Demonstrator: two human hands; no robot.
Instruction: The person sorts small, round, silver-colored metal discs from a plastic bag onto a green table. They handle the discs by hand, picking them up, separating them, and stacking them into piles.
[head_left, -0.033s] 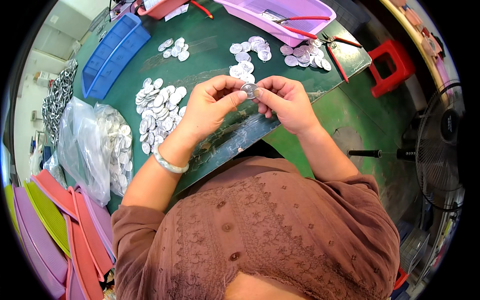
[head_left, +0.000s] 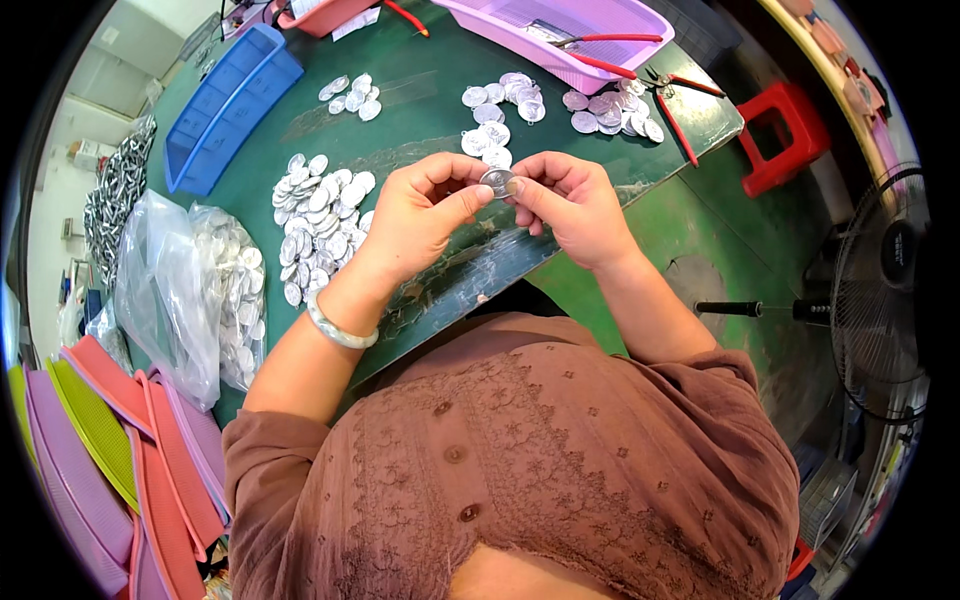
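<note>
Between the fingertips of both hands I hold a round silver medallion (head_left: 497, 182), its stamped face turned up. My left hand (head_left: 432, 208) pinches its left edge with thumb and forefinger. The thumb and forefinger of my right hand (head_left: 567, 205) grip the right edge, the other fingers curled below. Just beyond my fingertips lies a group of silver medallions (head_left: 490, 115), some with small loops. A larger heap of medallions (head_left: 318, 215) spreads beside my left wrist. Two smaller groups lie farther off, one at the far left (head_left: 355, 97) and one at the right (head_left: 610, 112).
Red-handled pliers (head_left: 675, 100) rest by the table's right corner, near a lilac basket (head_left: 480, 22) with another red-handled tool. A blue divided tray (head_left: 225, 110) and a clear bag of medallions (head_left: 230, 290) stand left. A red stool (head_left: 785, 135) and a black fan (head_left: 885, 290) are right.
</note>
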